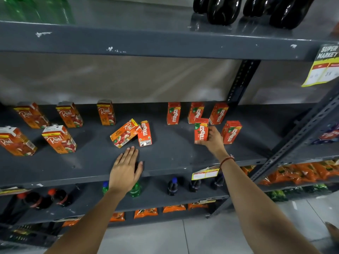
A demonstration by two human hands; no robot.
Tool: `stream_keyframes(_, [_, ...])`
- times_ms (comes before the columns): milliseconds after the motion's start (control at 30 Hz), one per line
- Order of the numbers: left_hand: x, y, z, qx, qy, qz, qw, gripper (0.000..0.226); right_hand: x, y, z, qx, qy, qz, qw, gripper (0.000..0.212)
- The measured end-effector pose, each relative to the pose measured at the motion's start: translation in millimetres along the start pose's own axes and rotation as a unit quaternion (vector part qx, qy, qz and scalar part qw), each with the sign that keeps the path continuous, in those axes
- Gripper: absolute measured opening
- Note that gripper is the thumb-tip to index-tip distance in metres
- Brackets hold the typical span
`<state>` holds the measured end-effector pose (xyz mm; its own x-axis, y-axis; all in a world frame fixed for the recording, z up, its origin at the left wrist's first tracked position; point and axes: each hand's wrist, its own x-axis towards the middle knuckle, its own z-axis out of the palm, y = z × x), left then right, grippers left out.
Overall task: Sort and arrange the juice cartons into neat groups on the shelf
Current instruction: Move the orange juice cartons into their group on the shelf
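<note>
We see the right hand (212,138) with its grip pinched around a small orange Maaza juice carton (201,130), held upright just above the dark grey metal shelf (165,158), near four other upright Maaza cartons (231,132) on the right. The left hand (126,167) lies flat, fingers spread and holding nothing, palm down on the shelf's front edge. Just beyond its fingertips a tipped orange Real apple juice carton (124,132) lies touching a tilted Maaza carton (145,133). Five upright Real cartons (58,139) stand in two loose rows at left. Dark soda bottles (172,186) sit on the shelf below.
</note>
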<state>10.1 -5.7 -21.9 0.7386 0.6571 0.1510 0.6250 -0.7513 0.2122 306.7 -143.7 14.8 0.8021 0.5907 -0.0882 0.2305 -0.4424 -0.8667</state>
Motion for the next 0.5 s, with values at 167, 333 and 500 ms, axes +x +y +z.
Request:
stream_keyframes(167, [-1,2,-1,0.003,0.002,-0.001,1.0,0.076,-1,7,2,-0.054,0.016,-0.028,0.998,0.065])
stream_keyframes(333, [-1,2,-2,0.001,0.011,0.001,1.0,0.07,-12,6,9,-0.028,0.044,-0.02,0.998,0.067])
stream_keyframes(500, [-1,2,0,0.003,0.024,0.0,1.0,0.059,-57,0,45,0.038,0.27,-0.006,0.962,0.058])
